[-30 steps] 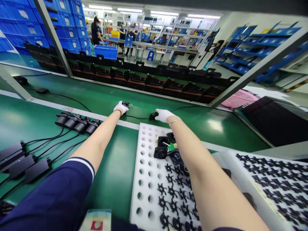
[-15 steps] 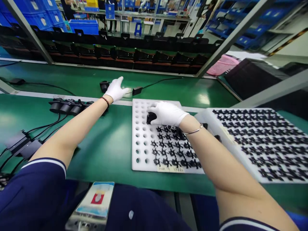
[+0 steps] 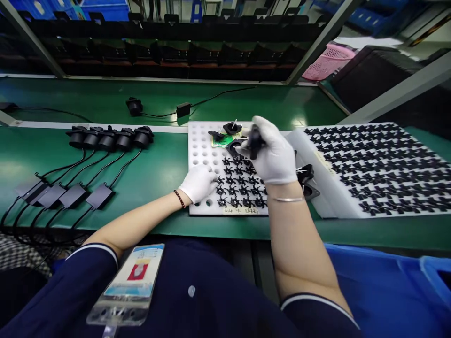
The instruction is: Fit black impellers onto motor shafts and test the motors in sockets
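Note:
My right hand (image 3: 273, 155), in a white glove, is raised over the top of a white perforated foam board (image 3: 200, 145), pinching a small black plastic part (image 3: 255, 142). My left hand (image 3: 198, 184), also gloved, rests on the board beside rows of black plastic impellers (image 3: 239, 183). Its fingertips touch or nearly touch the closest impeller. Anything inside those fingers is hidden. Two black housings (image 3: 232, 127) and a green circuit board (image 3: 221, 140) lie at the board's far end, close to my right hand.
A white tray (image 3: 373, 169) packed with black impellers stands to the right, with black housings (image 3: 305, 174) at its edge. Cabled black units (image 3: 109, 138) lie left on the green bench (image 3: 158, 220). A blue crate (image 3: 387, 291) sits low right.
My left hand has come back from the far bench to the board. My right hand has risen with the black part in its fingers. The view has tilted further down.

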Demonstrator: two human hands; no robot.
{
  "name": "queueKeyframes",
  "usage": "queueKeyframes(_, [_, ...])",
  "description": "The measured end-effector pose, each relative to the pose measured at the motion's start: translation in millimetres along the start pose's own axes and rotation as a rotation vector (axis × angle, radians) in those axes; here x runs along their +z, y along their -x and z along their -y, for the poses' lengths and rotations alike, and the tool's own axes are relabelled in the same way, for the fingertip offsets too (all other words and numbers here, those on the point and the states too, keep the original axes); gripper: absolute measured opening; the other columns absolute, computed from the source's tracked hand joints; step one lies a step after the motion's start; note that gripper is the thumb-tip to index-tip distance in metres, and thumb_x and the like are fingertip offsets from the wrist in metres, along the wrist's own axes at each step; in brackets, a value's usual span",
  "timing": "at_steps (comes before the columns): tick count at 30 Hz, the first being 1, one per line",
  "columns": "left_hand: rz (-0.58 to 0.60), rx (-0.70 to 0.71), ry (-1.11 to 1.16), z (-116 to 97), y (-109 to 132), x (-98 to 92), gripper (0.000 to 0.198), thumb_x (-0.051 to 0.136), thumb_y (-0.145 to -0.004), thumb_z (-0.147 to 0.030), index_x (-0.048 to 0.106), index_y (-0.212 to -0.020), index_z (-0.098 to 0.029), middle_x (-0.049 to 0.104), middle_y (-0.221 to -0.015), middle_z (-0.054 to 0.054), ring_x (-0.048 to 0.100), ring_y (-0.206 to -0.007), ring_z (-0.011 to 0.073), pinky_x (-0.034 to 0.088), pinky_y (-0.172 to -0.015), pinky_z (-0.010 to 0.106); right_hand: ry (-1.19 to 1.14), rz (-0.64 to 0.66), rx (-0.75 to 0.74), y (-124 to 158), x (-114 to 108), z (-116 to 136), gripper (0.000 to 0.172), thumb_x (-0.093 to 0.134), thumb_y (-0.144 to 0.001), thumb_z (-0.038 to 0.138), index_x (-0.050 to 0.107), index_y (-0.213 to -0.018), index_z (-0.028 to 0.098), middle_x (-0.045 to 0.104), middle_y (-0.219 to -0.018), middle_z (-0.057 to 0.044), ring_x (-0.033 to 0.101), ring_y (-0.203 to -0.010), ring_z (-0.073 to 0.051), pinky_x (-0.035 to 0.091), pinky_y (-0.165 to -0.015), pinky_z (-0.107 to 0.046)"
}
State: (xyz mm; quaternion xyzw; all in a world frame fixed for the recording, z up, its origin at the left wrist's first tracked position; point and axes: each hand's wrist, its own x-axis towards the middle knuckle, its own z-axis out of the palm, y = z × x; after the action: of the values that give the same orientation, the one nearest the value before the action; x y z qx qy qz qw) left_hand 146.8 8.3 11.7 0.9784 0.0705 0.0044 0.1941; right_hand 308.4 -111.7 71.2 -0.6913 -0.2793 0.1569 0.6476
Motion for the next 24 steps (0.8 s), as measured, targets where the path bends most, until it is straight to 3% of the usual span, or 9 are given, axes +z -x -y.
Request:
queueKeyframes(3, [-0.041,0.000,0.065,0.7,-4.4,0.7,0.019,0.059,-0.096,-0.018,0.076,-0.089,-0.017,0.075,-0.104,0.014,0.069,-0.105,0.0300,0.057,-0.100,0.045,-0.340,-0.109,0.125,39.0,-20.4,-7.5,0.041,0.056,-0.099,0.060,0.064,-0.134,0.040,0.071,-0.126,-0.004,0.070,-0.094,-0.021,0.057,-0.071,-0.034])
queueKeyframes(6, [-0.189,-0.082,0.284,8.9,1.9,-2.9,0.015,0.059,-0.097,-0.019,0.072,-0.088,-0.021,0.075,-0.107,0.010,0.069,-0.110,0.0266,0.057,-0.105,0.042,-0.445,-0.144,0.177,70.4,-33.2,-21.0,0.027,0.057,-0.101,0.057,0.069,-0.122,0.044,0.069,-0.135,-0.002,0.066,-0.090,-0.020,0.050,-0.063,-0.032])
queueKeyframes(8, [-0.276,-0.155,0.402,13.6,8.5,-3.5,0.013,0.059,-0.097,-0.021,0.072,-0.093,-0.023,0.076,-0.111,0.008,0.069,-0.113,0.0256,0.058,-0.106,0.042,-0.460,-0.161,0.210,83.4,-34.8,-30.3,0.029,0.054,-0.101,0.059,0.072,-0.118,0.044,0.067,-0.139,-0.002,0.064,-0.086,-0.020,0.047,-0.061,-0.032])
queueKeyframes(12, [-0.213,-0.132,0.322,10.8,12.7,5.3,0.010,0.070,-0.088,-0.020,0.076,-0.096,-0.022,0.074,-0.116,0.011,0.068,-0.118,0.0293,0.057,-0.110,0.047,-0.423,-0.119,0.173,92.0,-25.4,-39.9,0.042,0.045,-0.100,0.072,0.073,-0.112,0.043,0.067,-0.137,-0.003,0.055,-0.074,-0.018,0.037,-0.054,-0.031])
queueKeyframes(15, [-0.146,-0.060,0.211,3.7,6.3,13.6,0.011,0.067,-0.093,-0.020,0.075,-0.085,-0.019,0.074,-0.111,0.012,0.067,-0.115,0.0309,0.053,-0.113,0.052,-0.410,-0.054,0.096,91.8,-18.3,-37.5,0.041,0.050,-0.098,0.075,0.070,-0.098,0.039,0.069,-0.120,-0.003,0.041,-0.062,-0.016,0.028,-0.050,-0.029])
queueKeyframes(17, [-0.147,-0.067,0.265,1.7,2.0,14.7,0.016,0.066,-0.095,-0.019,0.073,-0.080,-0.019,0.075,-0.106,0.011,0.068,-0.112,0.0296,0.054,-0.112,0.050,-0.454,-0.045,0.072,93.1,-16.4,-33.1,0.041,0.056,-0.097,0.072,0.066,-0.087,0.034,0.067,-0.105,-0.002,0.034,-0.058,-0.015,0.025,-0.049,-0.028])
queueKeyframes(21, [-0.326,-0.221,0.678,4.6,4.9,3.8,0.013,0.069,-0.092,-0.022,0.066,-0.079,-0.020,0.074,-0.103,0.007,0.070,-0.107,0.0250,0.057,-0.107,0.044,-0.525,-0.036,0.160,103.0,-9.7,-24.6,0.041,0.071,-0.090,0.061,0.056,-0.074,0.027,0.061,-0.086,-0.001,0.034,-0.053,-0.012,0.026,-0.044,-0.026])
queueKeyframes(24, [-0.353,-0.288,1.192,8.3,17.8,-10.4,0.023,0.071,-0.092,-0.041,0.060,-0.088,-0.021,0.073,-0.102,0.005,0.072,-0.095,0.0212,0.061,-0.092,0.040,-0.469,0.064,0.302,112.3,9.0,-20.2,0.030,0.077,-0.088,0.058,0.068,-0.087,0.029,0.060,-0.080,0.001,0.042,-0.050,-0.012,0.031,-0.040,-0.027])
